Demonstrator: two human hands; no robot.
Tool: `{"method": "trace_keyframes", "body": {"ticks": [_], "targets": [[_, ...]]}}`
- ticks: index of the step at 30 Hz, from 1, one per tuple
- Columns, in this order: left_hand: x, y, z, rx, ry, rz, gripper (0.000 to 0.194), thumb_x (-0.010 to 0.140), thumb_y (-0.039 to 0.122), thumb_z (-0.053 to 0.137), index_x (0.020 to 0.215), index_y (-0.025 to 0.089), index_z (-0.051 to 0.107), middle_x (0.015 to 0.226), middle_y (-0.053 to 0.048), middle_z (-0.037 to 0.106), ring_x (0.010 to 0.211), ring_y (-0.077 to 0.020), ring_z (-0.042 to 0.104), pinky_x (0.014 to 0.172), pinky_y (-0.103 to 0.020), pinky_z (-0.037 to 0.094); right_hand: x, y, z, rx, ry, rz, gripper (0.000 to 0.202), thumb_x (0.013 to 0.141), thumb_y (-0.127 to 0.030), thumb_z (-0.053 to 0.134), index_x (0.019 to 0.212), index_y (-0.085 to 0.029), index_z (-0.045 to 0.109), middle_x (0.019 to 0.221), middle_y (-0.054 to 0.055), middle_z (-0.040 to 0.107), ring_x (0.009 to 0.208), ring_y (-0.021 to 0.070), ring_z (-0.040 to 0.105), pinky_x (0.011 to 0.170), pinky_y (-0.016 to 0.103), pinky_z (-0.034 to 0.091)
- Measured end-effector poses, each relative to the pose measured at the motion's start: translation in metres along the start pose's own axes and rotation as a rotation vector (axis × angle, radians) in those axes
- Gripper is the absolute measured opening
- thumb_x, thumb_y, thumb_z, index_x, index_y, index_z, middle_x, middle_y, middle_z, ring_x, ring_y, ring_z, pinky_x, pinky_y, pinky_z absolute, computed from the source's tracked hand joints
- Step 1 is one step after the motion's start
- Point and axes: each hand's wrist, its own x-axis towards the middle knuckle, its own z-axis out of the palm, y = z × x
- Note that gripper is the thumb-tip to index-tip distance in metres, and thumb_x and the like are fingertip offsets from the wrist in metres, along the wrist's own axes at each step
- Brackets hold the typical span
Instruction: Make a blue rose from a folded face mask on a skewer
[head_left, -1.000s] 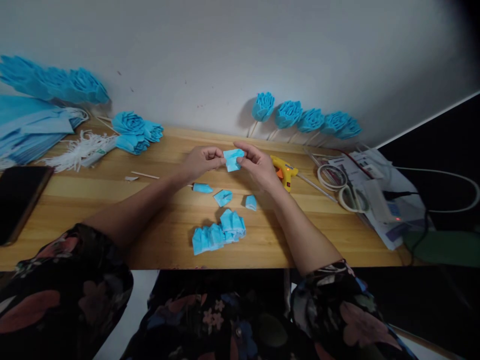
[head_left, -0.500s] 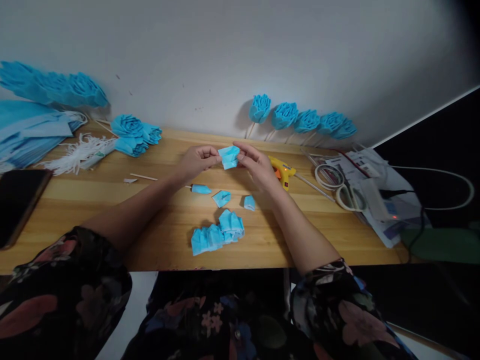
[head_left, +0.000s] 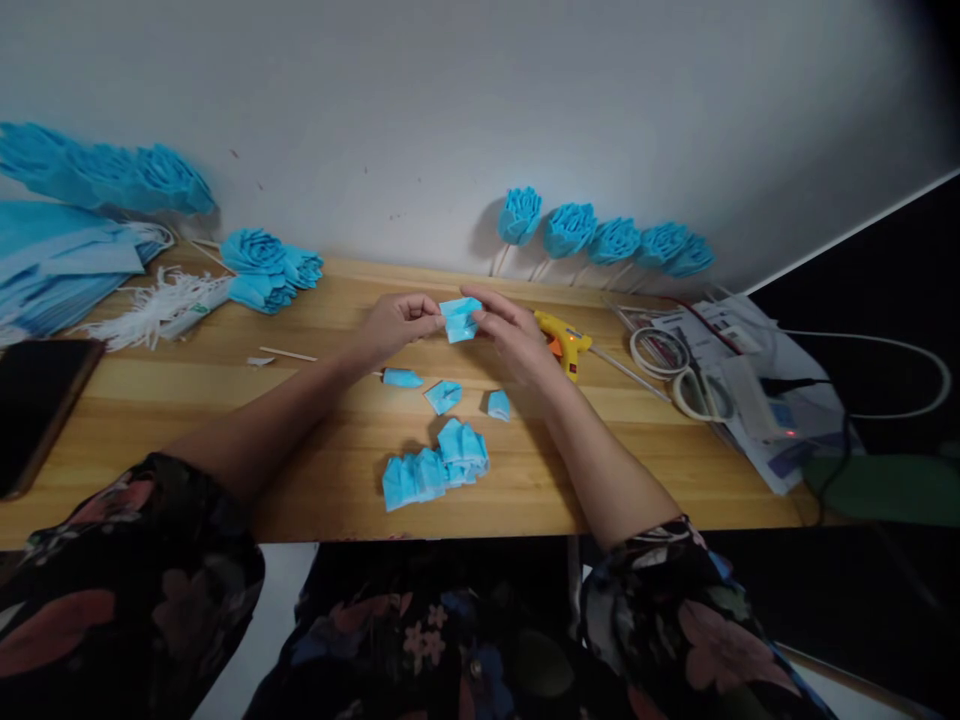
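Between both hands, above the wooden table, is a small folded piece of blue mask fabric (head_left: 459, 321). My left hand (head_left: 397, 327) pinches its left edge, and my right hand (head_left: 517, 335) grips its right side with thumb and fingers. Below them lie a stick with a blue fabric tip (head_left: 403, 378), a pointed folded blue piece (head_left: 445, 397) and a smaller blue piece (head_left: 499, 405). Nearer the front edge sits a row of folded blue pieces (head_left: 435, 467). A yellow glue gun (head_left: 566, 343) rests just right of my right hand.
Blue fabric flowers on sticks (head_left: 570, 232) lean on the wall. More flowers (head_left: 259, 255), white ear loops (head_left: 157, 308), stacked masks (head_left: 60, 260) and a phone (head_left: 41, 410) are at left. Tape rolls (head_left: 701, 397), papers and a power strip (head_left: 757, 405) lie at right.
The held blue piece has shifted very slightly right and down, and my right fingers have moved a little over it. Everything on the table stays in place.
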Motion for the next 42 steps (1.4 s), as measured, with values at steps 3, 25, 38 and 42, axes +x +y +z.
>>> {"method": "trace_keyframes", "body": {"ticks": [3, 25, 38, 42], "targets": [[-0.002, 0.003, 0.002, 0.008, -0.012, 0.004, 0.028, 0.076, 0.039, 0.083, 0.076, 0.019, 0.063, 0.061, 0.005, 0.055, 0.057, -0.0087, 0.044, 0.057, -0.022, 0.033, 0.001, 0.003, -0.001, -0.027, -0.012, -0.031, 0.052, 0.081, -0.046, 0.086, 0.129, -0.026, 0.083, 0.106, 0.003, 0.080, 0.100, 0.0236, 0.073, 0.098, 0.041, 0.061], [0.005, 0.002, -0.007, -0.341, 0.072, 0.045, 0.046, 0.084, 0.040, 0.094, 0.068, 0.020, 0.056, 0.053, 0.005, 0.051, 0.047, -0.0077, 0.044, 0.048, -0.020, 0.032, -0.002, -0.015, -0.007, -0.522, -0.174, -0.224, 0.060, 0.093, -0.067, 0.078, 0.141, -0.031, 0.079, 0.145, 0.009, 0.079, 0.137, 0.0326, 0.070, 0.109, 0.048, 0.059], [0.004, 0.006, -0.002, -0.268, 0.154, -0.007, 0.042, 0.090, 0.038, 0.089, 0.073, 0.021, 0.054, 0.055, 0.006, 0.050, 0.048, -0.0072, 0.040, 0.049, -0.021, 0.029, -0.030, -0.066, -0.079, -0.766, 0.659, -0.604, 0.028, 0.108, -0.033, 0.061, 0.131, -0.027, 0.077, 0.130, 0.012, 0.079, 0.131, 0.0341, 0.070, 0.117, 0.058, 0.051], [0.001, 0.009, 0.002, -0.243, 0.148, 0.000, 0.034, 0.084, 0.032, 0.086, 0.074, 0.020, 0.055, 0.055, 0.007, 0.050, 0.049, -0.0071, 0.040, 0.050, -0.021, 0.028, -0.038, -0.061, -0.035, -0.880, 0.469, -0.600, 0.038, 0.107, -0.036, 0.064, 0.143, -0.032, 0.075, 0.156, 0.012, 0.070, 0.153, 0.0372, 0.055, 0.132, 0.067, 0.037]]}}
